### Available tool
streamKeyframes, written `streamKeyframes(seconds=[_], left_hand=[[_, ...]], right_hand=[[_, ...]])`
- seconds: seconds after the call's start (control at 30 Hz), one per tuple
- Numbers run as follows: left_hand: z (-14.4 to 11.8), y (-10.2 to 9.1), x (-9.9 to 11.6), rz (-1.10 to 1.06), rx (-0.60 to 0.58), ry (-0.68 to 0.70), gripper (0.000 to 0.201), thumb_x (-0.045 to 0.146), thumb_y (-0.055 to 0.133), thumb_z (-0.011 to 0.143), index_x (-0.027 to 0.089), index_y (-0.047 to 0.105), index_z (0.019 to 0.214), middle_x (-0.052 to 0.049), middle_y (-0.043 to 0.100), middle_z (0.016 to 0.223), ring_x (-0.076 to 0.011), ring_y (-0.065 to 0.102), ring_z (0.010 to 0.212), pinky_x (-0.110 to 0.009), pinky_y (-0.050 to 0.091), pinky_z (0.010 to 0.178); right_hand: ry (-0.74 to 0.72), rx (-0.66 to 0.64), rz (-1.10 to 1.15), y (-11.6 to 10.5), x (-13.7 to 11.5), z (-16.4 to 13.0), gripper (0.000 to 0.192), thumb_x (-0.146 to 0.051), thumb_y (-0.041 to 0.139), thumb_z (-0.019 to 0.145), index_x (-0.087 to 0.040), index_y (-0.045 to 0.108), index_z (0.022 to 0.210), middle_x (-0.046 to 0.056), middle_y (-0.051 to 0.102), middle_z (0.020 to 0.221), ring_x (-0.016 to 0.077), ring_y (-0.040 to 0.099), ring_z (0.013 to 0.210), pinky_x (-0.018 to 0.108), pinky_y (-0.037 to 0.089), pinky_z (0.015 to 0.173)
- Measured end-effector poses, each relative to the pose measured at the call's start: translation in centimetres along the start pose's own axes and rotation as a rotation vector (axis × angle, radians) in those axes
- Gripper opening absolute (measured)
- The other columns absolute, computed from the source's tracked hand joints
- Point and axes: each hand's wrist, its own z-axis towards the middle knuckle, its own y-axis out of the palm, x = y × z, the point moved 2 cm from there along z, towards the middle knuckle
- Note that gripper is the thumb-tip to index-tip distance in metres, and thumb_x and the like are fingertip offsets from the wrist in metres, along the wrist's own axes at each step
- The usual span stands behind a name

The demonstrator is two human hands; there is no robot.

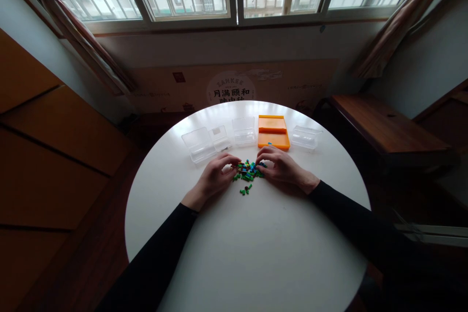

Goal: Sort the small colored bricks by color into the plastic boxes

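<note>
I wore a black long-sleeved top, and both my arms were covered by it down to the wrists. The left sleeve (157,253) was plain and dark, with no stripe, logo or cuff button that I could make out, and it ended in a snug edge just behind my left hand (215,175). The right sleeve (351,214) was the same black cloth, close-fitting along the forearm and a little looser and creased higher up near the elbow. It too stopped at the wrist, behind my right hand (281,168). Both hands were bare: no gloves. Any ring or watch was too small to tell. The cloth looked matte.
</note>
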Motion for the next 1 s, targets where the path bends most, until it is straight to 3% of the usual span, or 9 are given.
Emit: streamKeyframes(seconds=[0.63, 1.0], left_hand=[[-0.13, 0.16, -0.34, -0.001, -0.009, -0.040, 0.014, 0.015, 0.076, 0.101, 0.021, 0.079, 0.114, -0.007, 0.078, 0.110, -0.0183, 0.076, 0.097, -0.029, 0.063, 0.086], [0.05, 0.18, -0.03, -0.001, -0.007, -0.040, 0.011, 0.017, 0.075, 0.103, 0.021, 0.079, 0.112, -0.007, 0.078, 0.109, -0.0181, 0.077, 0.096, -0.029, 0.065, 0.083]], right_hand=[[-0.002, -0.016, -0.102, 0.50, -0.51, 0.05, 0.005, -0.027, 0.081, 0.099, -0.024, 0.078, 0.097, 0.008, 0.077, 0.115, 0.0244, 0.071, 0.101, 0.040, 0.057, 0.090], [-0.043, -0.050, -0.104, 0.47, -0.50, 0.07, 0.007, -0.023, 0.080, 0.100, -0.028, 0.084, 0.104, 0.005, 0.078, 0.114, 0.0230, 0.069, 0.099, 0.040, 0.055, 0.091]])
